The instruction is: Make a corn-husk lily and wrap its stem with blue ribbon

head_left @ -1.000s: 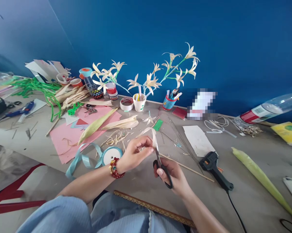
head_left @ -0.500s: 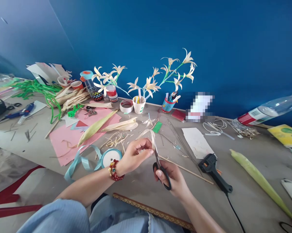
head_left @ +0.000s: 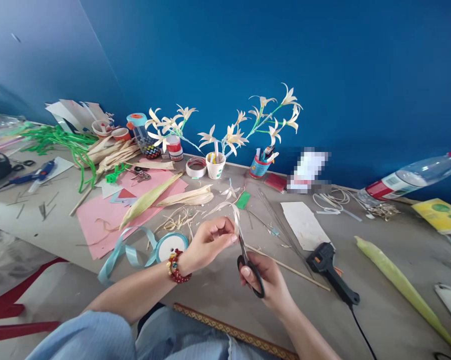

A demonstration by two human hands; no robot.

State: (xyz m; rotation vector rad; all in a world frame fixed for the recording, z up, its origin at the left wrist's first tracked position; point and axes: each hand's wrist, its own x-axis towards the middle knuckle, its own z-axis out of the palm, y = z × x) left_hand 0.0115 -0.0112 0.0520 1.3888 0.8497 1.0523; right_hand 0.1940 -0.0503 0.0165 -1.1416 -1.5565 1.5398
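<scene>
Between the thumb and fingers of my left hand [head_left: 206, 245] is a pale corn husk strip [head_left: 236, 216], its free end curling up and over to the left. My right hand [head_left: 272, 281] grips black-handled scissors [head_left: 262, 289] by the loops. The scissor blades point up and lie against the strip, close to my left fingertips; whether they cut into it I cannot tell. Below my left wrist's beaded bracelet [head_left: 175, 267] is the table, with a spool of light blue ribbon [head_left: 168, 246] just behind.
A hot glue gun [head_left: 332, 272] and a green husk [head_left: 401, 285] lie to the right. Husk flowers [head_left: 233, 137] stand in a paper cup [head_left: 215, 167] by the blue wall. Pink paper [head_left: 93, 220], husks and green wires cover the left side. A plastic bottle [head_left: 409, 175] leans at far right.
The view has tilted slightly, so the table things sit a little lower. Both hands keep nearly the same pose, with the scissors still at the strip.
</scene>
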